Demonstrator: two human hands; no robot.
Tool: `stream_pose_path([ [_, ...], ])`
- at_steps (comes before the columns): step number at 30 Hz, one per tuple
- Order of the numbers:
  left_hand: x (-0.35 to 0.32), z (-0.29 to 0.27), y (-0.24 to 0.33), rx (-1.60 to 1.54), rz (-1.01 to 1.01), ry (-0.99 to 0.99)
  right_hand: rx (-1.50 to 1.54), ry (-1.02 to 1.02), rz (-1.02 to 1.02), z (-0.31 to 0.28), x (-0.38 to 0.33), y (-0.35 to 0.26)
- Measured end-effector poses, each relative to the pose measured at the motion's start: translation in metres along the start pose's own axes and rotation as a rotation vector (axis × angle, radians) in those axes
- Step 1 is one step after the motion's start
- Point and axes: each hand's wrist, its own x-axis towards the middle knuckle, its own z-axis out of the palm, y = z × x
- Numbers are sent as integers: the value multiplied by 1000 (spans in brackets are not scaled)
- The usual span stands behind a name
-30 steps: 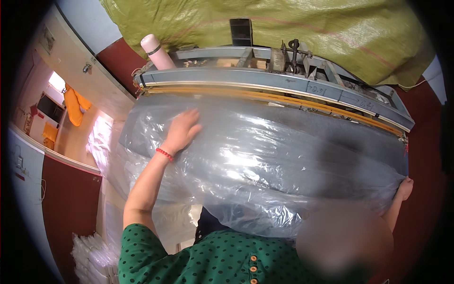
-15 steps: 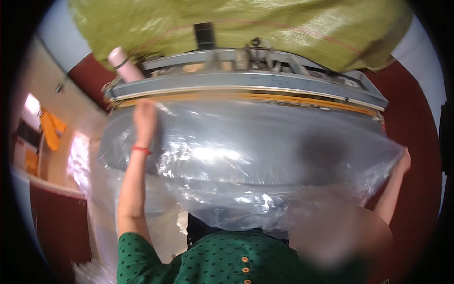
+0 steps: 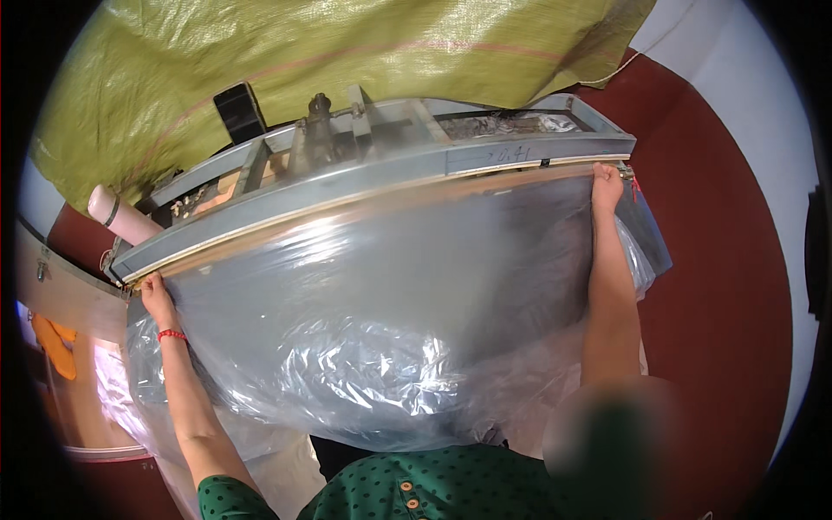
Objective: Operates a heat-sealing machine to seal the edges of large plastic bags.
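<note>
Clear plastic sheet point(image 3: 373, 338): large, glossy, crinkled; spread from the long grey metal machine point(image 3: 373, 186) down toward the person's green dotted shirt point(image 3: 407, 494); its upper edge lies along the machine's front bar, stretched between both hands.

Left hand point(image 3: 156, 295): at the sheet's upper left corner, by the left end of the bar; fingers curled and pinching the plastic edge; red band at the wrist; forearm rising straight from the lower edge.

Right hand point(image 3: 607, 184): at the sheet's upper right corner, against the right end of the bar; fingers closed narrow on the edge; arm extended nearly straight, partly behind the plastic.

Olive-green woven tarpaulin point(image 3: 347, 61): draped behind and above the machine; no label legible.

Pale pink cylinder point(image 3: 121, 217): at the machine's left end, tilted; dark band round it.

Small black block point(image 3: 240, 108): upright on the machine's top, left of centre.

Orange item point(image 3: 54, 345): far left, low, well apart from the sheet.
</note>
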Motion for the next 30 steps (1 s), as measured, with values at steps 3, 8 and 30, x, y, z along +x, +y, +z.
stream_pose_path([
  [3,3,-3,-5,4,-36,43,-71,100,2,3,0,9],
  [8,-4,-6,15,114,-8,119,200,72,170,-7,2,0],
  [30,-127,-123,220,-173,57,-216,328,-791,-967,68,-308,-397],
])
